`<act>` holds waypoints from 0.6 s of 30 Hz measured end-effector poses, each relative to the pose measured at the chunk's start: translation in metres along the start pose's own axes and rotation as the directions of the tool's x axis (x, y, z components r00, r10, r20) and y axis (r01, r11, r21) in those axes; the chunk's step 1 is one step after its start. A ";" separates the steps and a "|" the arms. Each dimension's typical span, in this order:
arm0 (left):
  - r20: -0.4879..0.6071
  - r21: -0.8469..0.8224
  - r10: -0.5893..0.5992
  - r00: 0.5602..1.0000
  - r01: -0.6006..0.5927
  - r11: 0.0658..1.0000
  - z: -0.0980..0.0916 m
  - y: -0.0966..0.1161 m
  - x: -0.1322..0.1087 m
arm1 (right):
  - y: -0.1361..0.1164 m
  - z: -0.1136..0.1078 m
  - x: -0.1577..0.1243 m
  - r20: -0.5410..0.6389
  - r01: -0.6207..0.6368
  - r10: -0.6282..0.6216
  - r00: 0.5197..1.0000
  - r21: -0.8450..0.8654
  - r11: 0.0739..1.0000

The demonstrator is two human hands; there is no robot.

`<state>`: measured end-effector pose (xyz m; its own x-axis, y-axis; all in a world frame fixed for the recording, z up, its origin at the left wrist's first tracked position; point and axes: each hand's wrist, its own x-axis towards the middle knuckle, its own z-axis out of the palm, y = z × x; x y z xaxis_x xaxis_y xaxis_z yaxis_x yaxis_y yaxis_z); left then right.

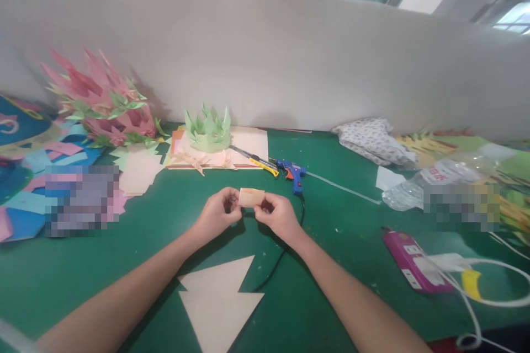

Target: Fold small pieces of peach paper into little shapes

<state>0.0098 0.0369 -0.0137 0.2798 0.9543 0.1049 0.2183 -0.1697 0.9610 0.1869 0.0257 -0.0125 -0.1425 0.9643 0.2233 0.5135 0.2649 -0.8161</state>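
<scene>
Between my two hands, above the green table, is a small peach paper piece [252, 197]. My left hand [221, 210] pinches its left end, and my right hand [279, 216] pinches the right end. Below them, a pale paper cutout with pointed, stacked triangle shapes [221, 309] lies flat near the front. Beyond my hands, a green paper crown [208, 132] stands on stacked paper sheets [252, 140]. A yellow cutter [264, 167] rests by the sheets, beside a blue glue gun [295, 174] with a clear glue stick in it.
Pink and green paper crowns [103, 105] stand at the back left, near paper scraps [37, 201]. At right are a plastic bottle [434, 179], patterned cloth [375, 140] and a magenta power strip [409, 262] with white cables. A grey partition [265, 49] rises behind.
</scene>
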 end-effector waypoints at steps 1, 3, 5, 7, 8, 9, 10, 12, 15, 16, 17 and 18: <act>-0.002 -0.018 -0.007 1.000 0.007 1.000 0.000 0.000 0.000 | 0.000 0.000 0.000 -0.003 -0.002 0.002 1.000 0.002 1.000; -0.012 -0.054 -0.020 1.000 0.019 0.998 0.002 0.000 -0.001 | 0.000 0.000 0.000 -0.009 -0.002 0.002 1.000 0.002 1.000; -0.035 -0.081 -0.025 0.999 0.022 0.996 0.003 0.000 -0.001 | 0.001 0.000 -0.001 -0.008 -0.007 0.007 1.000 0.008 1.000; -0.070 -0.074 -0.023 0.997 0.018 0.997 0.002 0.000 -0.002 | 0.002 0.000 0.000 -0.013 -0.018 0.019 1.000 0.049 0.999; -0.086 -0.058 -0.020 0.996 0.015 0.998 0.002 0.000 -0.002 | 0.002 -0.001 0.000 -0.030 -0.018 0.021 0.999 0.083 0.996; -0.099 -0.037 -0.015 0.995 0.012 0.999 0.001 -0.001 -0.002 | 0.002 -0.001 0.000 -0.056 -0.011 0.018 0.998 0.120 0.993; -0.110 -0.016 -0.008 0.994 0.006 1.000 0.001 -0.001 -0.002 | 0.002 -0.001 0.000 -0.087 0.007 0.007 0.996 0.156 0.988; -0.119 0.016 0.016 0.993 -0.014 1.000 0.000 -0.002 -0.002 | 0.001 -0.001 0.000 -0.140 0.065 -0.034 0.990 0.217 0.974; -0.109 0.036 0.041 0.993 -0.038 0.999 -0.001 -0.001 -0.003 | -0.002 0.000 0.000 -0.131 0.118 -0.083 0.988 0.286 0.951; -0.099 0.034 0.042 0.994 -0.039 0.999 -0.001 -0.001 -0.003 | -0.002 0.000 0.000 -0.121 0.119 -0.086 0.989 0.300 0.946; -0.089 0.029 0.040 0.995 -0.037 0.999 0.000 0.000 -0.004 | -0.002 0.000 0.000 -0.111 0.113 -0.082 0.990 0.309 0.944; -0.083 0.023 0.037 0.996 -0.035 0.999 0.000 0.000 -0.004 | -0.002 0.001 0.000 -0.104 0.105 -0.076 0.992 0.318 0.942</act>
<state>0.0085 0.0332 -0.0141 0.2092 0.9644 0.1615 0.2298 -0.2090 0.9505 0.1852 0.0254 -0.0112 -0.0926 0.9364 0.3385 0.1999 0.3505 -0.9150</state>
